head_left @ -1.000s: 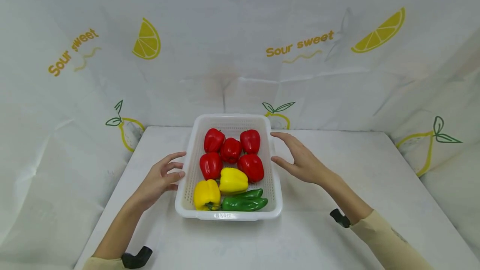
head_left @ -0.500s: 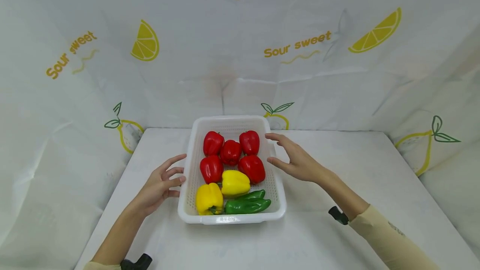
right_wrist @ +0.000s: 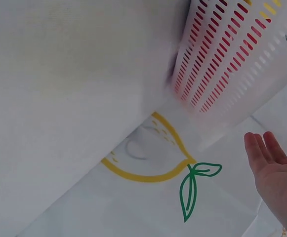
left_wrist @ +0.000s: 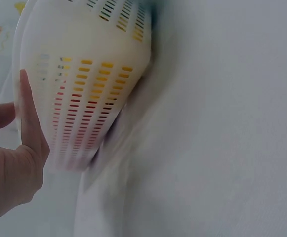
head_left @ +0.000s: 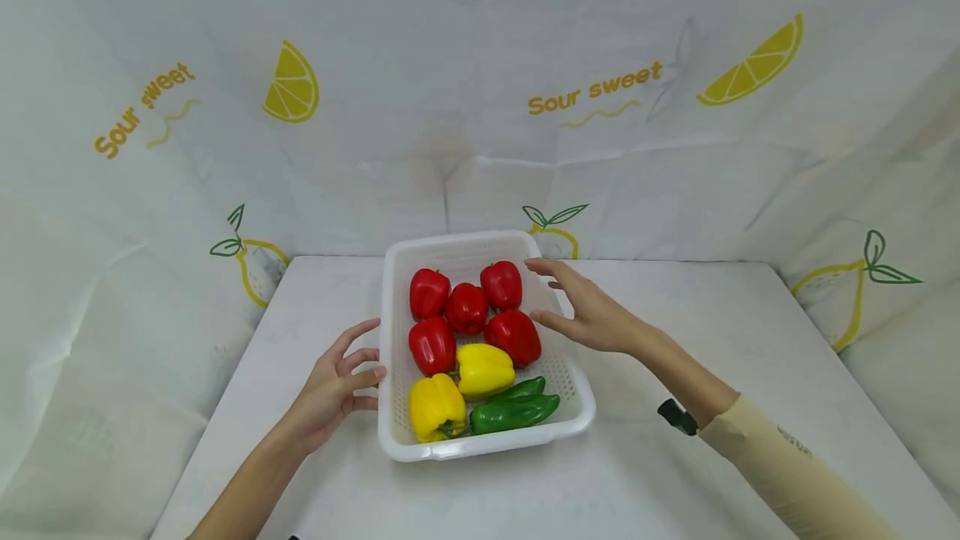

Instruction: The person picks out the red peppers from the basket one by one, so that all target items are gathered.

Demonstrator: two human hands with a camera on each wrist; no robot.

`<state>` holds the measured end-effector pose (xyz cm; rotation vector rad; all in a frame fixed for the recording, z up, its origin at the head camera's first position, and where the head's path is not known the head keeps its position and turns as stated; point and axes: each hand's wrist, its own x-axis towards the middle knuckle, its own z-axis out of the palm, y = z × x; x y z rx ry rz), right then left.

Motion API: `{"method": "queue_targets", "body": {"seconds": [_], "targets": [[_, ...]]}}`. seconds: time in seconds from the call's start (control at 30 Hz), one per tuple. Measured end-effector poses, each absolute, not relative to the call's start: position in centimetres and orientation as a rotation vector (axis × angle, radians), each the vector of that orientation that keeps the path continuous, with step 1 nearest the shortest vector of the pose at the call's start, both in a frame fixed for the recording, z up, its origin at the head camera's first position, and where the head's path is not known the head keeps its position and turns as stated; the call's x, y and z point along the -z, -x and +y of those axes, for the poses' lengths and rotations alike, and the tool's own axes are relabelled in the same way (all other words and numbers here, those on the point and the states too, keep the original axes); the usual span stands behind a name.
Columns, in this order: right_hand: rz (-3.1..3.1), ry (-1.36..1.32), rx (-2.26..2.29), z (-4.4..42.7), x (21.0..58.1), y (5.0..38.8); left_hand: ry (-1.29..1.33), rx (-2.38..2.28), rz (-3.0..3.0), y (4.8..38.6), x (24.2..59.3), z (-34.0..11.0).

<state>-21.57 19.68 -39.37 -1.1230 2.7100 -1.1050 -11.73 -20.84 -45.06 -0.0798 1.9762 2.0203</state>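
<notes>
In the head view a white perforated plastic basket (head_left: 480, 447) stands slightly turned on the white table. Inside are several red bell peppers (head_left: 432, 347), two yellow bell peppers (head_left: 437, 408) and two green chili peppers (head_left: 516, 412). My left hand (head_left: 335, 390) touches the basket's left side, thumb tip at the rim and fingers spread along it. The left wrist view shows its fingers (left_wrist: 29, 118) against the rim and slotted outer wall. My right hand (head_left: 592, 311) is beside the far right rim, fingers loosely extended; the right wrist view shows a gap between it (right_wrist: 279, 177) and the basket wall.
The table (head_left: 712, 357) extends on both sides of the basket and in front of it. A white cloth backdrop (head_left: 375, 148) with lemon prints rises behind the table and at both sides.
The basket has shifted right and toward me, and its near end has swung to the right. My left hand has moved right with it. My right hand has drifted slightly left.
</notes>
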Motion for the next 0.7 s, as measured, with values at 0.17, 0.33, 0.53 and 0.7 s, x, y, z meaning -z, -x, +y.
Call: {"method": "queue_targets", "body": {"seconds": [0.17, 0.33, 0.53, 0.7], "targets": [[2.706, 1.136, 1.097, 19.7, 38.6, 21.8, 0.132, -2.054, 1.95, 10.9, 45.0, -19.7], [2.698, 1.139, 1.074, 19.7, 37.8, 22.1, 0.191, -2.098, 1.921, 10.1, 44.8, -18.4], [2.677, 1.155, 1.062, 19.5, 36.2, 22.6, 0.256, -2.144, 1.923, 9.3, 44.6, -16.9], [2.652, 1.17, 1.069, 19.1, 35.0, 23.3, 0.3, -2.177, 1.895, 8.7, 44.7, -15.8]]}}
